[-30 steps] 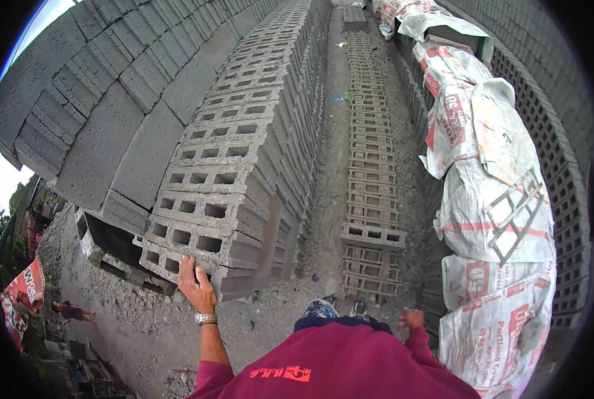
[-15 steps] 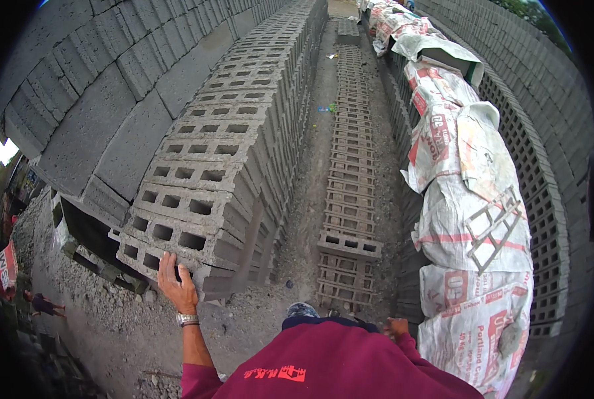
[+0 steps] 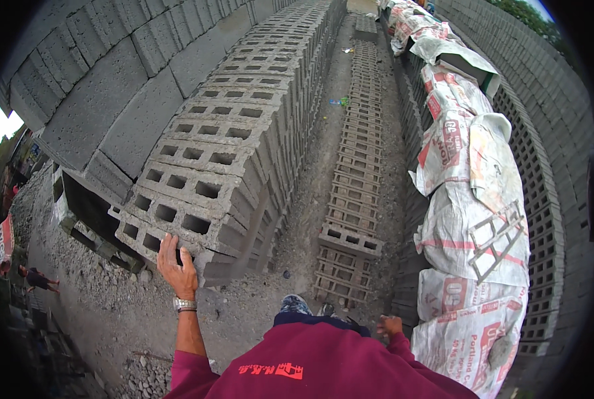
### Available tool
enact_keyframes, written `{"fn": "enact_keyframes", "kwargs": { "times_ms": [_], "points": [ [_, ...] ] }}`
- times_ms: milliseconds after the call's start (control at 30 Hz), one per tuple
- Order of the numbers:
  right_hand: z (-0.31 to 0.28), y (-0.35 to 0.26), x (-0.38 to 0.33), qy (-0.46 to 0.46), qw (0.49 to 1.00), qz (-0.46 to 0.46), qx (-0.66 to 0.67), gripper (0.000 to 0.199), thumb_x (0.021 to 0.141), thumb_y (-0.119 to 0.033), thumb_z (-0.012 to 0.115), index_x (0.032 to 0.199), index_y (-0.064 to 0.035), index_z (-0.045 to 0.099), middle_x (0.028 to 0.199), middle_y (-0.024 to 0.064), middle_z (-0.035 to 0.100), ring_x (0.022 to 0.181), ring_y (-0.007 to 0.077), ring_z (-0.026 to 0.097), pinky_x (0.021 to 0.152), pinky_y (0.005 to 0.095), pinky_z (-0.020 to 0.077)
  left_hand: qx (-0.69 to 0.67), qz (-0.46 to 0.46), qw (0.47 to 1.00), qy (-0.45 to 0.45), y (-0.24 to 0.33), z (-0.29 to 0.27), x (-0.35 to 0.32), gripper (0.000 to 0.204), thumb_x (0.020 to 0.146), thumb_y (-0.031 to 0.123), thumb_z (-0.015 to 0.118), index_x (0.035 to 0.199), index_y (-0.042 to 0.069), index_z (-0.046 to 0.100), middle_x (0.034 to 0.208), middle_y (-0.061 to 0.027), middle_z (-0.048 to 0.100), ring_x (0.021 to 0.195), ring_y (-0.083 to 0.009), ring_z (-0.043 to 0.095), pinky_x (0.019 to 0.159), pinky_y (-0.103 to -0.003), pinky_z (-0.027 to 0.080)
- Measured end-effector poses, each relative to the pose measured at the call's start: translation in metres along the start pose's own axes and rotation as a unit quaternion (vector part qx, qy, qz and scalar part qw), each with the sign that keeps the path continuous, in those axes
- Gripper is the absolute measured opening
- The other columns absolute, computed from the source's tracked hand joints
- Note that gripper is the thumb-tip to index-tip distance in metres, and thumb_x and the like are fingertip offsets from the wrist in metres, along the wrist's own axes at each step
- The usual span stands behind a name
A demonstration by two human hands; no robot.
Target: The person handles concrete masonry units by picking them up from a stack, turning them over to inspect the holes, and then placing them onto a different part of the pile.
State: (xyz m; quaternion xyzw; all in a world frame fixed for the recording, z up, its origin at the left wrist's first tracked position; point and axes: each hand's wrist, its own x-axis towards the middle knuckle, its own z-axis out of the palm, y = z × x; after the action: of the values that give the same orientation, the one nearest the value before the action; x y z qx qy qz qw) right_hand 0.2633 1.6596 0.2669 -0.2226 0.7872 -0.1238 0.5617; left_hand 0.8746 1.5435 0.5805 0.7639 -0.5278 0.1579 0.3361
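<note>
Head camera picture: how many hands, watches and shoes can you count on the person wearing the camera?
Hands: 2, the left hand lying on a grey block and the right hand down by the red shirt
Watches: 1, the watch on the left wrist
Shoes: 2, one shoe and a bit of the other shoe
Total: 5
</note>
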Motion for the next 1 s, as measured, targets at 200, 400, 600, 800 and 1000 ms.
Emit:
{"fn": "enact_keyframes", "kwargs": {
  "times_ms": [200, 400, 600, 800, 1000],
  "points": [
    [0.011, 0.002, -0.038, 0.067, 0.995, -0.022, 0.067, 0.034, 0.093, -0.028, 0.059, 0.111, -0.0005, 0.064, 0.083, 0.0102, 0.074, 0.06, 0.0202, 0.07, 0.046, 0.0346, 0.0476, 0.009, 0.001, 1.0, -0.013, -0.006, -0.003, -0.001, 0.04, 0.094, 0.025, 0.052, 0.129, 0.006, 0.06, 0.142, -0.0117, 0.054, 0.134, -0.0316, 0.045, 0.112, -0.05, 0.028],
    [0.055, 0.064, -0.084, 0.091, 0.987, 0.059, 0.121, 0.038, 0.094, -0.033, 0.057, 0.11, 0.0006, 0.063, 0.086, 0.0131, 0.073, 0.062, 0.0227, 0.07, 0.048, 0.0348, 0.048, 0.014, 0.01, 1.0, -0.008, -0.009, -0.006, -0.001, 0.042, 0.095, 0.028, 0.051, 0.129, 0.006, 0.061, 0.142, -0.0115, 0.054, 0.135, -0.0323, 0.043, 0.113, -0.051, 0.027],
    [0.131, 0.118, -0.13, 0.139, 0.967, 0.097, 0.19, 0.027, 0.092, -0.025, 0.06, 0.102, 0.0002, 0.064, 0.079, 0.0145, 0.072, 0.052, 0.023, 0.067, 0.038, 0.0345, 0.0411, -0.045, 0.023, 0.999, 0.002, -0.012, -0.008, -0.006, 0.042, 0.095, 0.031, 0.05, 0.126, 0.007, 0.065, 0.14, -0.0104, 0.055, 0.136, -0.0311, 0.043, 0.113, -0.053, 0.024],
    [0.243, 0.122, -0.188, 0.181, 0.958, -0.003, 0.222, 0.028, 0.093, -0.027, 0.06, 0.098, 0.0001, 0.063, 0.078, 0.0144, 0.071, 0.054, 0.0219, 0.066, 0.04, 0.0335, 0.043, -0.175, 0.084, 0.98, -0.035, -0.035, -0.023, -0.005, 0.045, 0.09, 0.032, 0.052, 0.127, 0.009, 0.064, 0.14, -0.0092, 0.056, 0.138, -0.0315, 0.039, 0.112, -0.055, 0.02],
    [0.325, 0.165, -0.275, 0.16, 0.944, 0.037, 0.286, 0.025, 0.093, -0.026, 0.059, 0.099, -0.001, 0.061, 0.081, 0.0156, 0.072, 0.056, 0.0223, 0.067, 0.039, 0.0319, 0.0417, -0.368, 0.141, 0.917, -0.066, -0.064, -0.035, 0.001, 0.047, 0.091, 0.038, 0.052, 0.125, 0.009, 0.065, 0.137, -0.0101, 0.058, 0.137, -0.0322, 0.04, 0.114, -0.053, 0.018]
  ]
}}
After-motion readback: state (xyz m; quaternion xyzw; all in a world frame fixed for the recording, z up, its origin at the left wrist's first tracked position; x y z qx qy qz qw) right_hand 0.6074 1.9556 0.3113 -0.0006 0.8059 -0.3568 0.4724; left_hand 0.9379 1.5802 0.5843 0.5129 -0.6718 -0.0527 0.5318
